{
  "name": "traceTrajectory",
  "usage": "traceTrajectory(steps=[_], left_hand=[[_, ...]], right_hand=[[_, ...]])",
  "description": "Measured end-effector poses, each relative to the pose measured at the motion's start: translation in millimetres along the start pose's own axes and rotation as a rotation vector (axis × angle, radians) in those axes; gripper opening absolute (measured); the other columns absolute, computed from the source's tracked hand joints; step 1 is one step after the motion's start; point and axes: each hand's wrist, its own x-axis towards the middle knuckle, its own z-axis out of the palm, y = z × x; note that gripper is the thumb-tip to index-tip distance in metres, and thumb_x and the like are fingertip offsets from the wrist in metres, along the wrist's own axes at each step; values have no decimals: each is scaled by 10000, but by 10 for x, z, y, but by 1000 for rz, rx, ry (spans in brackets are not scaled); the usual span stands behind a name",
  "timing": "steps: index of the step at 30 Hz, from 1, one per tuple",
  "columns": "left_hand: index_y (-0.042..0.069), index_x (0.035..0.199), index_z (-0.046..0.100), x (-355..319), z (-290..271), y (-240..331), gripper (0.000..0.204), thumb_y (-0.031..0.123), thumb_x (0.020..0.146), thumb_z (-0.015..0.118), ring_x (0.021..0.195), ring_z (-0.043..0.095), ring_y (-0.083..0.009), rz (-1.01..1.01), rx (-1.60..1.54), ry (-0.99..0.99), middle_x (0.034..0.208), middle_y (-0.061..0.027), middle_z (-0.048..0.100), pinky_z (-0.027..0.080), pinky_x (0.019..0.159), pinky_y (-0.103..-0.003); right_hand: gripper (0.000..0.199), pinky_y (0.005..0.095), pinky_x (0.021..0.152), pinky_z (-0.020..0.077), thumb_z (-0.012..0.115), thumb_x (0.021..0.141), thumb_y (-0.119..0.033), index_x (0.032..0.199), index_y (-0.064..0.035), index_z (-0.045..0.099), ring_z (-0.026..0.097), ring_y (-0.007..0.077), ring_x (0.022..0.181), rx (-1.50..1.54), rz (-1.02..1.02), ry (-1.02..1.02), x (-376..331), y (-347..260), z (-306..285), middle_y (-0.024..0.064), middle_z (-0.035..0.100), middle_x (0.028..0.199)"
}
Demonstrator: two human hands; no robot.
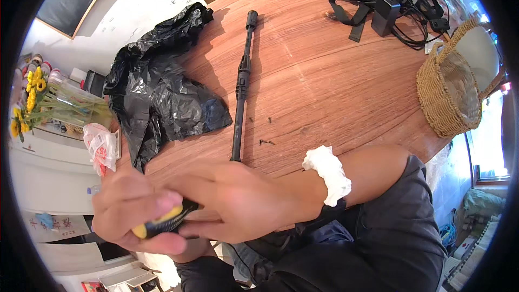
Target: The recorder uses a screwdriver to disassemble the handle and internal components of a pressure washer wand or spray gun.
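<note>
Yellow-and-black rounded hand tool [166,223] is at about 8 o'clock, up close, held between the two hands. Left hand [121,211]: fingers curled, pinching the tool's yellow end against the thumb. Right hand [238,200]: thumb and forefinger bent around the tool's black end; blur and overlap, so cannot tell if they pinch or just touch. Front of tool hidden, exact kind unclear.

Handling, my judgement: left grip probably wants to be firm, the right fingers light, both ends in one line so the tool doesn't twist. Better over the brown wood-grain worktop than the lap, so a slip lands somewhere easy. Right wrist, wrapped in crumpled white tissue-like material [327,176], is best lifted clear of the small dark screw-like pieces [263,141] near the clock's centre; a brush could scatter them.

Long black jointed rod [241,81] runs from 12 o'clock down toward 6, lower end meeting the right hand's outline; an elbow or knuckle could roll it. Crumpled glossy black plastic bag [167,94] at 10 o'clock, tan woven basket [432,94] toward 3; both well clear.
</note>
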Motion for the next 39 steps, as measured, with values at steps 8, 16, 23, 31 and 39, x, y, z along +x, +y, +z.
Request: traceTrajectory(steps=[8,16,23,31,39], left_hand=[[-85,1121,654,160,449,195,635,529,1045,509,618,550,-222,-118,96,243,747,-163,668,394,564,-353],[-35,970,625,51,281,86,644,266,602,1059,609,511,-115,-145,112,276,686,-41,583,360,555,-259],[-74,1199,637,183,620,110,876,663,771,838,939,609,-240,-361,107,574,990,-165,638,486,885,-359],[-54,1212,652,-15,211,194,620,329,798,911,904,623,-221,-387,236,278,1019,-158,648,515,844,-345],[-65,1322,583,35,227,7,674,460,941,765,862,590,-203,-102,-15,221,1124,-255,664,506,803,-348]], right_hand=[[370,498,843,529,846,702,-87,1016,-8,667,666,422,986,-60,27,53,12,14,-145,171,703,1001],[390,470,745,576,887,716,-135,989,31,662,726,438,844,-199,160,-290,409,-140,-524,207,740,889],[444,401,749,586,890,738,-96,1075,47,638,761,334,841,-140,318,-233,486,-256,-633,175,754,857],[517,397,797,591,834,775,-74,1216,48,593,740,316,935,-140,51,-293,398,-46,-633,184,729,1022],[442,387,727,565,835,775,-78,1171,19,667,741,280,832,31,216,-280,388,25,-569,132,741,857]])
